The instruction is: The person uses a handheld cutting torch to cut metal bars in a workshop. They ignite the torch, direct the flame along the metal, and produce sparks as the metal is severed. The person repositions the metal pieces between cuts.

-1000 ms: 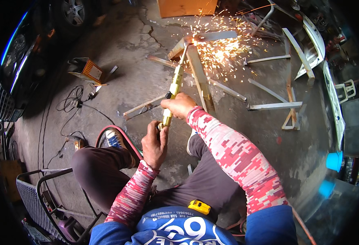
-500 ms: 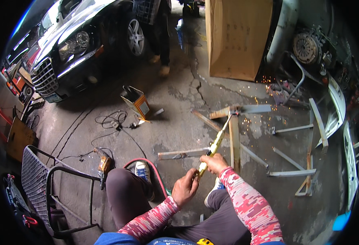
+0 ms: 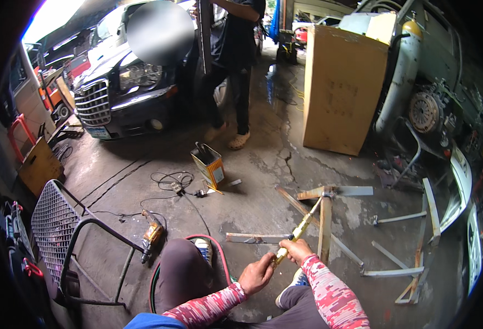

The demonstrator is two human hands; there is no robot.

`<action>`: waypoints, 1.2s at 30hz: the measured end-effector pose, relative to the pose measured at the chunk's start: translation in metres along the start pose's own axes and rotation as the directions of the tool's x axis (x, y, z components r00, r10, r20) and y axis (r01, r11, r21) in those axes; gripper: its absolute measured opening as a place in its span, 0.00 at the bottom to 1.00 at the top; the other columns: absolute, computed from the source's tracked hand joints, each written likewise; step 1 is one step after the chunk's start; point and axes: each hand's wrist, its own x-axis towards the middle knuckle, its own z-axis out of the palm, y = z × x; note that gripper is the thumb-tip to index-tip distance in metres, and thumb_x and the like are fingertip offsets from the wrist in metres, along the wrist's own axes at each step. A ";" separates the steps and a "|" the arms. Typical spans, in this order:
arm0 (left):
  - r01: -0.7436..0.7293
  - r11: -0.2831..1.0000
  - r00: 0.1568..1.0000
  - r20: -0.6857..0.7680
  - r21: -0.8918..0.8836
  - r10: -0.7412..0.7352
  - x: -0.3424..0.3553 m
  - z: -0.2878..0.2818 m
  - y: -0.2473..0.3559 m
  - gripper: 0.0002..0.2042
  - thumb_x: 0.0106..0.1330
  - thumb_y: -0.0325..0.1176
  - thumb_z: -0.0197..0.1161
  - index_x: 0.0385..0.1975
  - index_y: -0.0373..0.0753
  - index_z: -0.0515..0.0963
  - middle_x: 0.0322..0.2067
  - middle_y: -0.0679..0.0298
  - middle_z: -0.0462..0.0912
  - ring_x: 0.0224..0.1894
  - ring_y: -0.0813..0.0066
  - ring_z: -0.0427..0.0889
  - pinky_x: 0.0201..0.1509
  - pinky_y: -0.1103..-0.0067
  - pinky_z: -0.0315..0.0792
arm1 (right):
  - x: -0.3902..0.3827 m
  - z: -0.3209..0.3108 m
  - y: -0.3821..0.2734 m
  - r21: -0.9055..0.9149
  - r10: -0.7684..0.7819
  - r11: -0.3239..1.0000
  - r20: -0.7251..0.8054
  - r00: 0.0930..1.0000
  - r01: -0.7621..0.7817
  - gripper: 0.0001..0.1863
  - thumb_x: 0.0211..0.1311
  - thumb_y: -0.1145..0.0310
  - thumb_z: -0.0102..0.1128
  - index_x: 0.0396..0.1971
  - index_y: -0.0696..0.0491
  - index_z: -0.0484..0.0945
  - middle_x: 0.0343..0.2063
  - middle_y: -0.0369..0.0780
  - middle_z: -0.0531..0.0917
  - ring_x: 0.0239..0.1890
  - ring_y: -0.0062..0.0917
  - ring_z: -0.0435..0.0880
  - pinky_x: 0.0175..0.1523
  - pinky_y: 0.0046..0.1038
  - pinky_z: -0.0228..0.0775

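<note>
A yellow gas torch [image 3: 303,226] slants away from me, its thin metal neck reaching the corner where steel bars meet. My right hand [image 3: 298,251] wraps around the torch body. Lower down, at its rear end, my left hand [image 3: 257,273] grips the same torch. Under the nozzle, a rusty upright bar [image 3: 325,227] joins a short rusty crosspiece [image 3: 309,193] and a grey flat bar [image 3: 354,191]. Whether the tip touches the metal I cannot tell. A red hose [image 3: 223,252] curves past my knee toward the torch's rear, with a green hose [image 3: 152,293] beside it.
Left of me lie a power drill [image 3: 152,236] with its cord and a mesh-backed metal chair [image 3: 82,241]. Ahead stand a tin of rods [image 3: 208,165], a cardboard box [image 3: 343,93] and a gas cylinder [image 3: 399,82]. Someone stands [image 3: 233,82] by a dark car [image 3: 137,104]. Metal bars [image 3: 392,272] lie right.
The orange sparks by the bars have nearly all gone. My view has tilted up, so everything sits lower in the picture. Both hands keep their hold on the torch.
</note>
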 end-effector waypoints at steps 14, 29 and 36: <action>0.028 0.999 1.000 -0.011 0.034 -0.027 -0.007 -0.002 -0.010 0.17 0.75 0.36 0.56 0.61 0.43 0.70 0.33 0.42 0.85 0.37 0.37 0.85 0.40 0.53 0.79 | -0.016 0.005 -0.015 -0.010 0.052 0.999 0.026 0.998 -0.052 0.17 0.63 0.53 0.65 0.25 0.52 0.82 0.13 0.32 0.72 0.11 0.17 0.66 0.17 0.24 0.55; 0.007 0.993 0.988 -0.152 -0.119 -0.025 -0.002 0.001 0.000 0.10 0.77 0.32 0.53 0.54 0.39 0.75 0.26 0.55 0.82 0.28 0.63 0.86 0.35 0.70 0.77 | -0.003 0.009 -0.012 -0.320 -0.162 0.941 -0.137 0.977 0.111 0.29 0.51 0.40 0.65 0.35 0.55 0.90 0.35 0.53 0.89 0.43 0.47 0.90 0.49 0.41 0.81; 0.050 0.985 0.977 -0.195 -0.163 -0.082 -0.011 0.011 -0.001 0.11 0.78 0.31 0.53 0.56 0.37 0.72 0.29 0.54 0.82 0.27 0.60 0.85 0.33 0.70 0.76 | -0.009 0.019 -0.028 -0.434 -0.108 0.900 -0.117 0.987 0.047 0.29 0.49 0.42 0.67 0.38 0.54 0.90 0.39 0.52 0.90 0.46 0.44 0.90 0.54 0.39 0.80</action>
